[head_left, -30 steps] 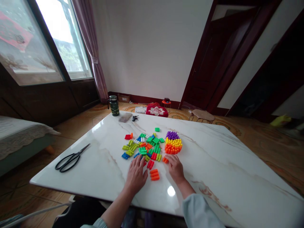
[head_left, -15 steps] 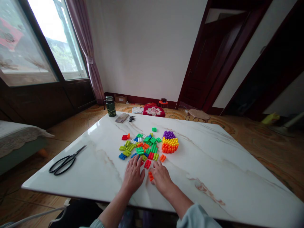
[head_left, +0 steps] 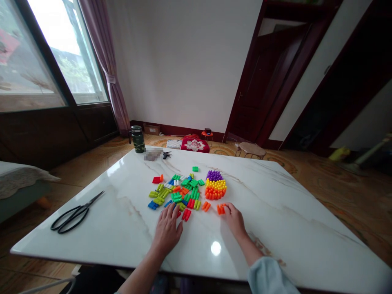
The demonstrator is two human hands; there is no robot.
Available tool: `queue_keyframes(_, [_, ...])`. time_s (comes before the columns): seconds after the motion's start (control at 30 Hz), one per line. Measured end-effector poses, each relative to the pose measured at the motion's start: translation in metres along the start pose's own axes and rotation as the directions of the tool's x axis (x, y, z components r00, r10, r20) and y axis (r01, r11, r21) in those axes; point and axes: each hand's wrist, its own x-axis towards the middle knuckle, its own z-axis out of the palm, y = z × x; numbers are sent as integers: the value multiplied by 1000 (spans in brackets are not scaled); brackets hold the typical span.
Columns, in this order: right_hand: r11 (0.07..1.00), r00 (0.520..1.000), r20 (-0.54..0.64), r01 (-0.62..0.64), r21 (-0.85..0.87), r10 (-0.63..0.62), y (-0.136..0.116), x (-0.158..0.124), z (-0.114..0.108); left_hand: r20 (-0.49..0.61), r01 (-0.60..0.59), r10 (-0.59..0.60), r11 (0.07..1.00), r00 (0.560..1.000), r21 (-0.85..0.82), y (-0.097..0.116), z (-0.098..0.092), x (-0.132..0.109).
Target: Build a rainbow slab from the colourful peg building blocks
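My right hand (head_left: 235, 220) pinches an orange plastic building piece (head_left: 220, 209) at the table surface, to the right of the pile. My left hand (head_left: 167, 229) lies flat at the near edge of the loose pieces, fingers stretched out and partly covering a red one. Close beside its fingertips are red pieces (head_left: 186, 214). Green pieces (head_left: 195, 193), along with lime, blue, white and orange ones, are scattered beyond it. A block of pieces joined in purple, yellow and orange rows (head_left: 216, 184) stands just beyond my right hand. Another orange piece (head_left: 206, 206) lies between that block and my hands.
Black-handled scissors (head_left: 76, 214) lie at the left on the white marble-patterned table (head_left: 294, 216). Along the far left edge are a camouflage flask (head_left: 137, 139), a blurred-out flat object (head_left: 153, 154) and keys (head_left: 167, 155). A round stool (head_left: 251, 149) stands on the floor beyond.
My right hand has moved right and away from me, carrying the orange piece from beside my left hand. My left hand stays by the pile. The view has shifted slightly.
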Motion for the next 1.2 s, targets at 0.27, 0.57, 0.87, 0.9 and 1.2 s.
queue_keyframes(0.27, [976,967,-138,-217,10,216,42,52,-10,-15,-13,13,999,1000,34,-2,2,1])
queue_keyframes(0.57, [962,971,-214,-151,-226,103,15,42,-5,-34,-6,5,1000,999,-9,-2,1,0])
queue_keyframes(0.87, [857,998,-42,-58,-512,42,-1,55,-11,-15,-12,13,1000,1000,10,-3,1,1])
queue_keyframes(0.9, [847,997,-25,-72,-526,69,-2,58,-10,-19,-13,13,1000,1000,10,-3,1,1])
queue_keyframes(1.2, [914,984,-93,-178,-365,155,10,71,-5,-14,-9,9,1000,1000,9,-3,2,0])
